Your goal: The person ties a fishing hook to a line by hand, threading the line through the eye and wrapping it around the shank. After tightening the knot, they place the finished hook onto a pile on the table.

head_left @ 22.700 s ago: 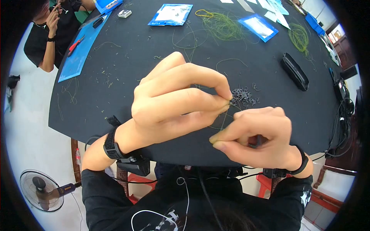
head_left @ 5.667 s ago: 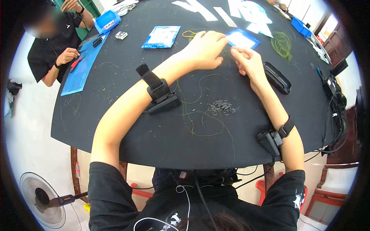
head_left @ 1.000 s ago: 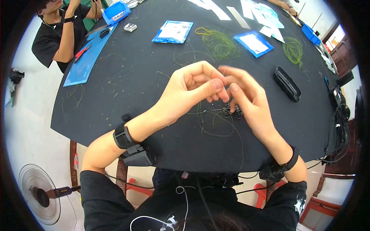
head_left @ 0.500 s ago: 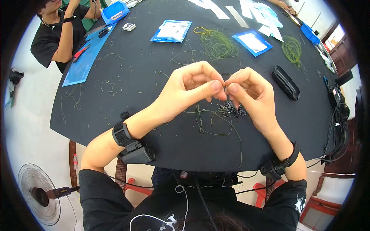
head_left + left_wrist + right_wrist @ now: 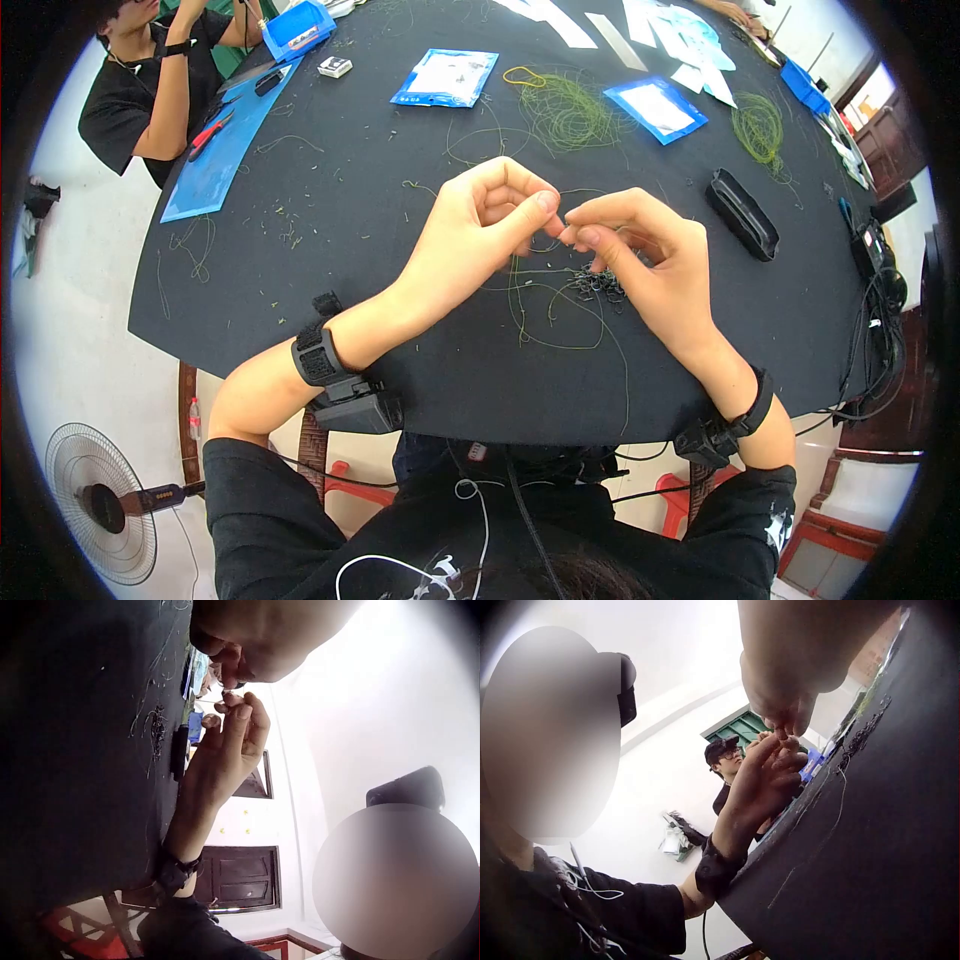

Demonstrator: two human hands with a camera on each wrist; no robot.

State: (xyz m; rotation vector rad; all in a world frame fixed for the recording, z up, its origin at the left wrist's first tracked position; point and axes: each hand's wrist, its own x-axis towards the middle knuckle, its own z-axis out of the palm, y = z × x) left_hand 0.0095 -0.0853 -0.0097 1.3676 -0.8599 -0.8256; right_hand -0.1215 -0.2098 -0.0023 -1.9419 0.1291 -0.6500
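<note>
In the head view my left hand [image 5: 465,235] and right hand [image 5: 665,270] meet above the middle of the black table. Each pinches thumb against fingertips on a thin greenish fishing line [image 5: 580,190], which arcs out beside the fingers. I cannot tell whether a hook is between them. Just below the right fingers lies a pile of dark fish hooks [image 5: 600,287], partly covered by that hand. Loose fishing line [image 5: 572,347] curls over the tabletop below the hands. In the left wrist view, the right hand [image 5: 232,739] is raised off the table, its fingertips close to the left ones.
Green line coils [image 5: 570,115] lie at the back, between two blue-edged packets [image 5: 445,77]. A black open case [image 5: 742,215] is on the right. A red-handled tool [image 5: 210,138] lies on a blue mat [image 5: 205,190] at the left, near another person [image 5: 150,90].
Over the last second the right hand has come in from a blurred, looser pose to a pinch at the left fingertips. Both sets of fingertips have shifted slightly left. Earlier, both arms reached toward the back.
</note>
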